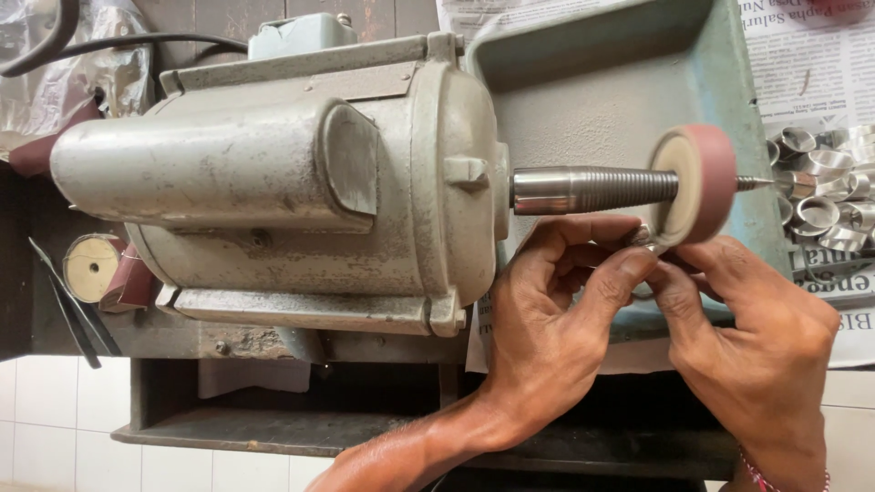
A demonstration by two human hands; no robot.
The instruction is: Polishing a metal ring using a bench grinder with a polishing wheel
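A small shiny metal ring (642, 236) is pinched by the left hand (547, 319) and right hand (756, 337) and should be pressed softly against the round pink polishing wheel (697, 182).

Printed newspaper sheets only; no packages, signs or screens.
Spread flat along the right edge under the green tray (729, 109): newspaper (811, 64), white with black print, showing at upper right beside the tray's rim, and again at lower right below the heap of metal rings (825, 187). Partly covered, corners hidden.
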